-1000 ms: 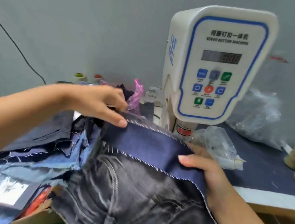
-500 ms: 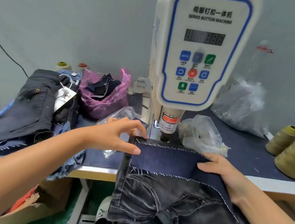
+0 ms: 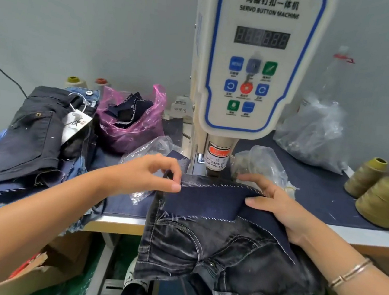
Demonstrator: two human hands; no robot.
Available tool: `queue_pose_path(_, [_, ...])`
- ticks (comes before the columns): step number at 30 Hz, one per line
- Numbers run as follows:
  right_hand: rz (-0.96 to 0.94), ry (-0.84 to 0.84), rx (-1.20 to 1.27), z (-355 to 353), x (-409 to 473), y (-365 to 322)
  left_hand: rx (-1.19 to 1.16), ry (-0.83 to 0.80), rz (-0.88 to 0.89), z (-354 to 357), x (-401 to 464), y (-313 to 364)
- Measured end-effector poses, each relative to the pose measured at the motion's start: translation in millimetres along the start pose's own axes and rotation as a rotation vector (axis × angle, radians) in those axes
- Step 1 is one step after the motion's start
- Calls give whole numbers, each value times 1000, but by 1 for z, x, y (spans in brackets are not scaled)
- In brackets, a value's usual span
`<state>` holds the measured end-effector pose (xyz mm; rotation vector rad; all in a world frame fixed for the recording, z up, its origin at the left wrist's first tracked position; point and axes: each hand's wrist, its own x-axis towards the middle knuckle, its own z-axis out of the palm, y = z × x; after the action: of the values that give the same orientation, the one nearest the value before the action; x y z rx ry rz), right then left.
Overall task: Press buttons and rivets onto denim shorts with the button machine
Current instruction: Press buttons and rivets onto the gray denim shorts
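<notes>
The denim shorts hang off the table's front edge in the lower centre of the frame, their dark waistband lifted up to the base of the button machine, right under its press head. Denim like this is soft and floppy but fairly thick, so I judge it needs holding at 2 points on the stiffer waistband to stay flat. The left hand pinches the band's left corner between thumb and fingertips; the right hand grips its right side, thumb on top and fingers behind. Compared with 0.5 s ago, the waistband edge sits closer under the press head and both hands have moved inward. A clear bag lies just behind the right hand.
</notes>
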<state>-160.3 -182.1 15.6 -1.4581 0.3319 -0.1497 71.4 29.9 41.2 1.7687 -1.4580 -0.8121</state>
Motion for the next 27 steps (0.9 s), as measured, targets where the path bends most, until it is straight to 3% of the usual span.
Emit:
queue_pose_path(4, [5, -38, -108, -6, 3, -4, -221, -79, -18, -6, -6, -3])
queue_pose_path(9, [46, -63, -367, -7, 11, -11, -218, -65, -118, -15, -2, -16])
queue_pose_path(14, [243, -216, -633, -17, 16, -13, -213, -31, -102, -20, 3, -22])
queue_pose_path(17, [248, -218, -706, -22, 16, -16, -177, -15, -86, -21, 3, -26])
queue_pose_path(20, [203, -222, -608, -26, 14, -15, -175, 26, -88, -21, 3, -28])
queue_pose_path(24, [0, -100, -524, -28, 7, -3, -201, 74, -112, -20, 0, -32])
queue_pose_path(27, [-120, -22, -590, -21, 4, 5, -110, 78, -136, -21, -1, -32])
